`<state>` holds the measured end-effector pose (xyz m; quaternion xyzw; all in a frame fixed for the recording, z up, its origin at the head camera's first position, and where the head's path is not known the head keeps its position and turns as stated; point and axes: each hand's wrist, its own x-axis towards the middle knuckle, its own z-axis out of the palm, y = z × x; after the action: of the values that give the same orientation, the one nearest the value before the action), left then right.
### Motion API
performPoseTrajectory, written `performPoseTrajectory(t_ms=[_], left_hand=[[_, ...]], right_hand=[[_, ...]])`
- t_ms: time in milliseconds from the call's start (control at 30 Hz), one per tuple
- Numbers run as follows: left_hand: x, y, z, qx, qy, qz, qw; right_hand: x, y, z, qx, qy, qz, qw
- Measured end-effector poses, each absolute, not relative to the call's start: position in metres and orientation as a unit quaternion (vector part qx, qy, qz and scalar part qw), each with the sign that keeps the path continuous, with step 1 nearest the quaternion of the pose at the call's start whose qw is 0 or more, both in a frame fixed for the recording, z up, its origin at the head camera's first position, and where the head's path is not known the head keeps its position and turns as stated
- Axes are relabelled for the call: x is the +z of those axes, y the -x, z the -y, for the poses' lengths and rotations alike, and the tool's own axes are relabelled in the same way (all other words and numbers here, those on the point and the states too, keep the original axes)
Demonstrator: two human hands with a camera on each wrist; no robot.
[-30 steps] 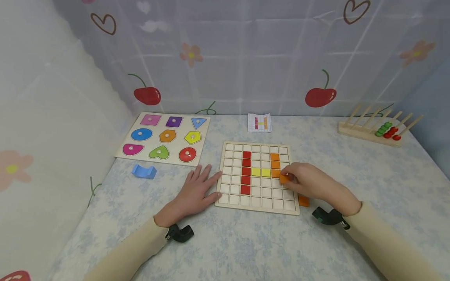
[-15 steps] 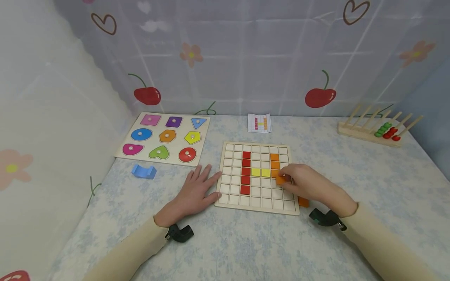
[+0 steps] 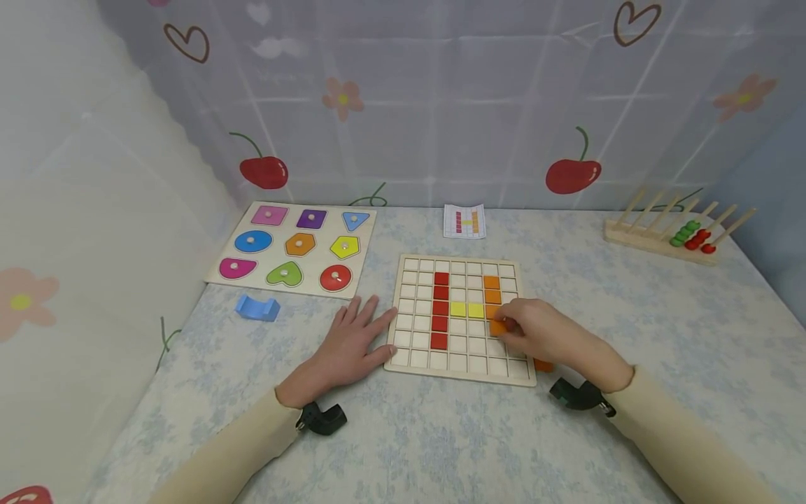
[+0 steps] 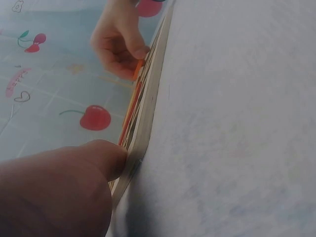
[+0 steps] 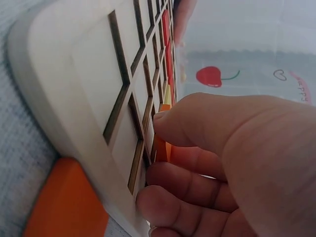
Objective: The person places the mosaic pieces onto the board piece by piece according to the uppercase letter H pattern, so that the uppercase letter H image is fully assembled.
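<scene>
A wooden grid board (image 3: 466, 360) lies mid-table, with a column of red square tiles (image 3: 441, 308), two yellow tiles (image 3: 467, 309) and a column of orange tiles (image 3: 492, 289) set in its cells. My right hand (image 3: 541, 329) pinches an orange tile (image 3: 497, 328) between thumb and fingers, just below that orange column; the right wrist view shows the thumb (image 5: 187, 123) on it. Flat on the table, my left hand (image 3: 354, 346) has its fingers spread, thumb and index touching the board's left edge. Another orange tile (image 5: 66, 202) lies beside the board's right edge, partly hidden in the head view.
A shape puzzle board (image 3: 292, 246) with knobbed pieces lies at the back left, a blue block (image 3: 257, 308) in front of it. A small pattern card (image 3: 464, 221) lies behind the grid. At the back right stands a wooden peg rack (image 3: 661, 241) with green and red beads.
My right hand has moved slightly left and toward the body, carrying the orange tile from the grid's right side to below the orange column. The left hand has stayed still.
</scene>
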<state>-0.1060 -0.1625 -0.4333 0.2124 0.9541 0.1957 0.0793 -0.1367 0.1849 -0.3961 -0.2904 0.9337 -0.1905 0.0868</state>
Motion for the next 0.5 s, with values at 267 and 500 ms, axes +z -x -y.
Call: performPoseTrajectory(t_ms=[267,500], left_hand=[[-0.4323,0.1057,0.1626,0.197,-0.214,-0.953,0.08],[-0.4321,0.1057,0.1624,0.199,-0.214,-0.953,0.079]], right_hand=[[-0.3989,0.137,-0.1856,-0.202,0.298,-0.929,0.088],[-0.4025,0.1375,-0.1858,-0.2,0.304,-0.929,0.072]])
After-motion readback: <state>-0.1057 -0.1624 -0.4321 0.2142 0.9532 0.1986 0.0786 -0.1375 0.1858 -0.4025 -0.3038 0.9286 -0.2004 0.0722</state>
